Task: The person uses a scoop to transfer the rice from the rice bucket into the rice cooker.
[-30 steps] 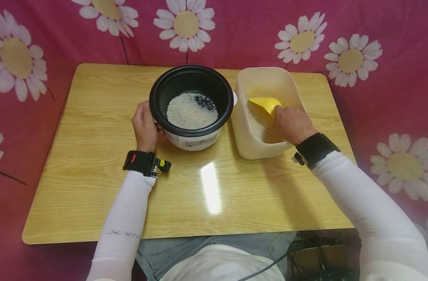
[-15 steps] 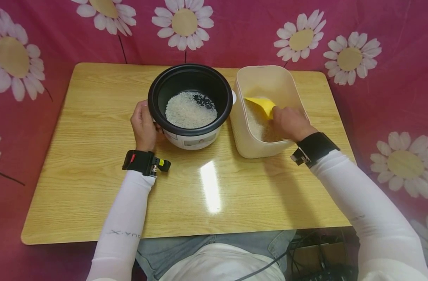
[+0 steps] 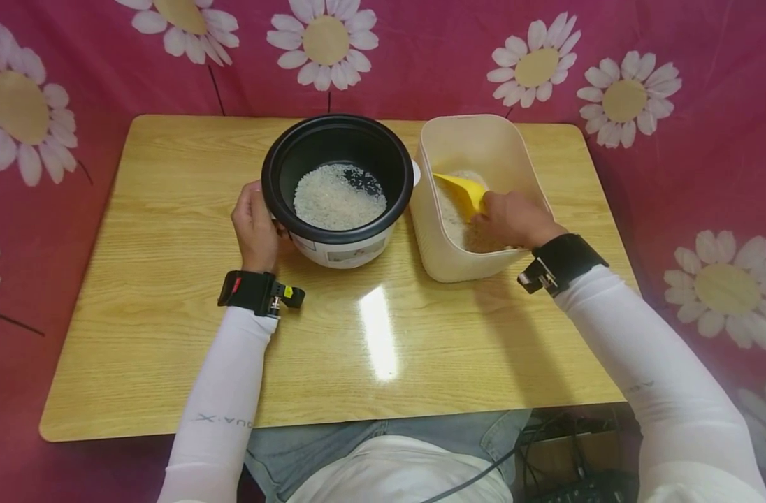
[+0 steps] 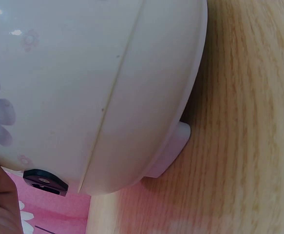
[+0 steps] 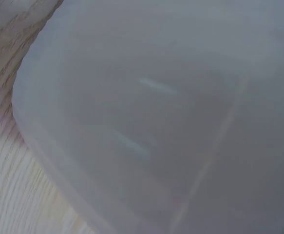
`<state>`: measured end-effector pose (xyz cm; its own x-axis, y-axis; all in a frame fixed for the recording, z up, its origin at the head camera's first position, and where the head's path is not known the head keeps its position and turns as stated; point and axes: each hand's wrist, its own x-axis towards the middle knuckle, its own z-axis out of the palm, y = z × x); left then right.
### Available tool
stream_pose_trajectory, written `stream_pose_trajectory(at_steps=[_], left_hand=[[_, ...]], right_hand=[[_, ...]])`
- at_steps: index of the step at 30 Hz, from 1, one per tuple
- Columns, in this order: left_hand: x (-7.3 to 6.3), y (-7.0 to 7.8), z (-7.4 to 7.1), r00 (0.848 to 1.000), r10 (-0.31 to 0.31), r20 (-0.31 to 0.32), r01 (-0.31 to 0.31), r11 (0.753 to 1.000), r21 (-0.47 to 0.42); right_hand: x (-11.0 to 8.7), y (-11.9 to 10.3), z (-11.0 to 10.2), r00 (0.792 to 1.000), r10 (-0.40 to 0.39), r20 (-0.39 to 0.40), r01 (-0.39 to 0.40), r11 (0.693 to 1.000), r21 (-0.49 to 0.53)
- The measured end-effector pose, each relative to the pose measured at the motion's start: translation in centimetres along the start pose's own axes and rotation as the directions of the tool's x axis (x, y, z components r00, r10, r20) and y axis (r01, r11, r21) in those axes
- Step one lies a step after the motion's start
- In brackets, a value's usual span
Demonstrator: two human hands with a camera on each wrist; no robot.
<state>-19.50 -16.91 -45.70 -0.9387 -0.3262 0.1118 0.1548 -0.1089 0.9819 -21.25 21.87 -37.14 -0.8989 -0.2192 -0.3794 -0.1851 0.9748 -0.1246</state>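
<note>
A rice cooker (image 3: 351, 253) with a black inner pot stands on the table, white rice (image 3: 339, 199) spread over the pot's bottom. At its left side my left hand (image 3: 255, 227) grips the cooker, its fingertips partly hidden by the pot's rim. The left wrist view has the cooker's white wall (image 4: 83, 87) up close, with part of the hand (image 4: 0, 200) at the lower left. Inside a cream bin (image 3: 436, 241) holding grain (image 3: 453, 218), my right hand (image 3: 515, 220) holds a yellow scoop (image 3: 463, 188), its handle covered by the fingers. Only the bin's blurred wall (image 5: 146, 117) fills the right wrist view.
Cooker and bin stand close together on a wooden table (image 3: 169, 314), the cooker's white right-hand handle (image 3: 416, 172) between them. A pink cloth with large daisies (image 3: 325, 42) hangs behind the table. Cables (image 3: 572, 454) lie below its front edge at the right.
The scoop has turned in my right hand and shifted slightly left and lower into the bin. My left hand keeps its hold on the cooker. The head view has drifted a little.
</note>
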Motion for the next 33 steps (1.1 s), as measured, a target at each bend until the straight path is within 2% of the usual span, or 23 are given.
stream_pose_trajectory(at_steps=[11,20,26,33], left_hand=[[0.00,0.06,0.06,1.000,0.019,-0.002,-0.019,1.000,-0.015],[-0.07,0.05,0.09,1.000,0.013,-0.009,-0.013,1.000,-0.011],[-0.04,-0.06,0.09,1.000,0.021,-0.009,-0.021,1.000,-0.021],[-0.10,-0.08,0.10,1.000,0.019,-0.012,-0.020,1.000,-0.015]], right_hand=[[0.10,0.16,-0.22,0.999,-0.012,0.041,0.010,0.998,0.058],[0.10,0.30,-0.49,0.989,-0.004,0.149,-0.023,0.984,0.178],[0.19,0.63,-0.46,0.978,-0.026,0.205,-0.039,0.950,0.308],[0.29,0.94,-0.34,0.972,-0.051,0.227,-0.054,0.900,0.432]])
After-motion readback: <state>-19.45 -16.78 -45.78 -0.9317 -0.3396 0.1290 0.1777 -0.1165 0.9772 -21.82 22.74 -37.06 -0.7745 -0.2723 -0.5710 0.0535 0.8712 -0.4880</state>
